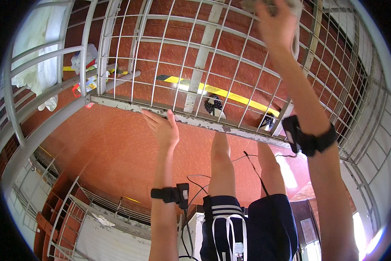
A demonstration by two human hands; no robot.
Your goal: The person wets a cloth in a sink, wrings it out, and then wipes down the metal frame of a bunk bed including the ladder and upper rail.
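My left hand [165, 129] is at the near rail [202, 122] of a metal bed frame, whose pale paint is chipped. Its thumb and fingers are spread, with nothing between them. Whether the fingertips press on the rail cannot be told. Farther out, at the top of the view, my right hand [278, 27] is blurred above the wire mesh bed base [211, 49]. It appears to grip a greyish-white cloth [296, 36], partly hidden behind the hand and cut off by the picture's edge. Black straps with small devices sit on both forearms.
A grey tubular guard rail [51, 115] bounds the left side, with white fabric [40, 42] beyond it. Plastic bags [86, 58] lie by the corner post. Yellow-and-black tape [237, 98] crosses the red floor [117, 150] below the mesh. Thin cables [190, 228] hang near my legs.
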